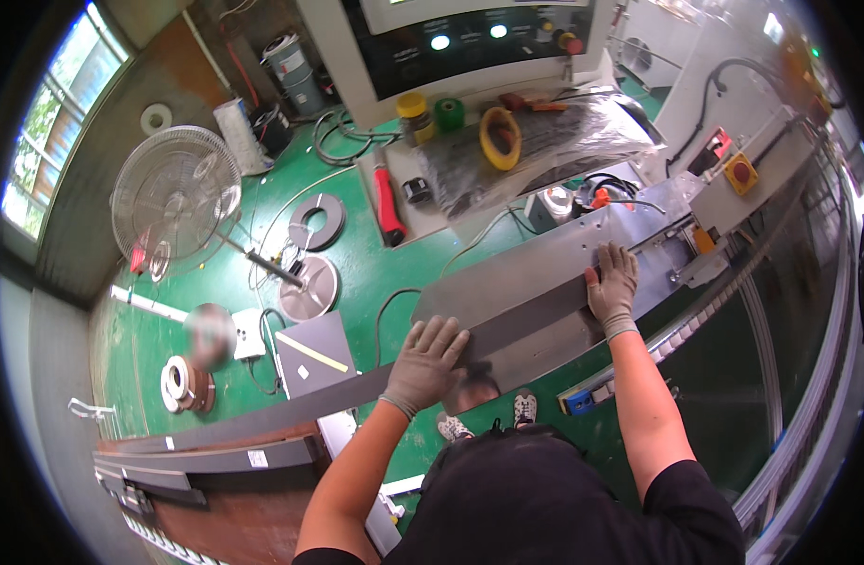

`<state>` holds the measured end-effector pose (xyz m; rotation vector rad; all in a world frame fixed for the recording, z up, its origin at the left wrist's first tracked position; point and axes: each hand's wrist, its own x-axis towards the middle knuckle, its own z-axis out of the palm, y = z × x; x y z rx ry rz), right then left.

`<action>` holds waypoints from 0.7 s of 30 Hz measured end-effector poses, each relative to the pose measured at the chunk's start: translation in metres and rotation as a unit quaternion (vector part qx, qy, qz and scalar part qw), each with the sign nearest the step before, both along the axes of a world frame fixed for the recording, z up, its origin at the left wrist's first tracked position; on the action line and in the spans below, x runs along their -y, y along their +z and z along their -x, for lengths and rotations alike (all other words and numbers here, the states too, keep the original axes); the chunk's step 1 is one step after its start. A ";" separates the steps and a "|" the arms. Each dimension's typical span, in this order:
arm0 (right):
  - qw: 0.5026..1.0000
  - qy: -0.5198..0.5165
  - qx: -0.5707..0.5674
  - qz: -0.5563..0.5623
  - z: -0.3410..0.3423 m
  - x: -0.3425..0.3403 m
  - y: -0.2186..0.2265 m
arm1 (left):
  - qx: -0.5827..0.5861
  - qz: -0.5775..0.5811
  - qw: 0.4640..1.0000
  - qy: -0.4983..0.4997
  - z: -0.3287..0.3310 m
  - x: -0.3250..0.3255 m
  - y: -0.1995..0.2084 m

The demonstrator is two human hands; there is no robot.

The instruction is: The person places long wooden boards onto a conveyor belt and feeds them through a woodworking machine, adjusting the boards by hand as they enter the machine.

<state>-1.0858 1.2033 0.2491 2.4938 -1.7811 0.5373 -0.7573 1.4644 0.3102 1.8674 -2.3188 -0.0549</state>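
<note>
A long, narrow, flat strip (528, 320), dull dark grey with a smooth face, slants from the lower left of the frame to right of centre, where it lies across a shinier, silvery worktop (507, 276). The gloved left grip (423, 365) lies open on it near the centre, fingers extended; the gloved right grip (614, 290), likewise open, rests at its right end. Similar dark pieces (291, 456) lie at lower left.

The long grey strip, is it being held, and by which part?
The left grip lies partway along the long grey strip, the right grip near its right end; whether they clasp or only press it is unclear.
</note>
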 end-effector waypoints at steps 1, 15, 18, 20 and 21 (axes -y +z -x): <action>1.000 0.001 0.005 -0.011 0.001 0.002 0.002 | 0.007 -0.005 1.000 -0.006 0.007 0.008 0.002; 0.978 -0.025 -0.155 -0.137 0.012 0.029 -0.033 | -0.001 -0.030 0.999 -0.016 0.008 0.014 -0.014; 0.984 -0.005 -0.175 0.027 0.061 0.046 -0.054 | -0.075 -0.042 0.996 -0.015 0.018 0.018 -0.025; 0.983 0.020 -0.174 0.055 0.059 0.056 -0.057 | -0.072 -0.058 0.996 -0.012 0.018 0.017 -0.022; 0.982 0.023 -0.177 0.055 0.058 0.058 -0.055 | -0.086 -0.053 0.995 -0.009 0.019 0.016 -0.025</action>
